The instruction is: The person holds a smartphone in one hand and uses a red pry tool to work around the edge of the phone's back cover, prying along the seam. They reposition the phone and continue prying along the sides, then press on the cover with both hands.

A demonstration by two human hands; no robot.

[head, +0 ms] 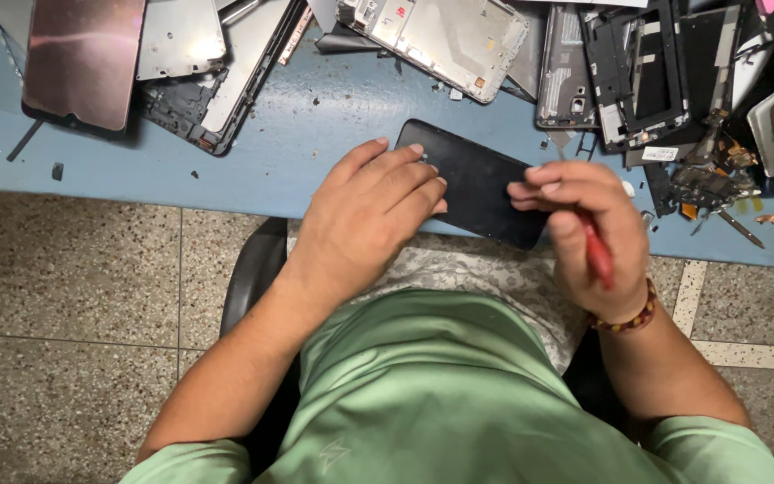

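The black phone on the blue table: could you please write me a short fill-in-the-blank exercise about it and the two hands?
1. The left hand presses flat on the black ____.
2. The right hand holds a thin ____ tool.
3. The phone lies at the edge of the ____ table.
4. The right wrist wears a beaded ____.

Missing words: phone; red; blue; bracelet
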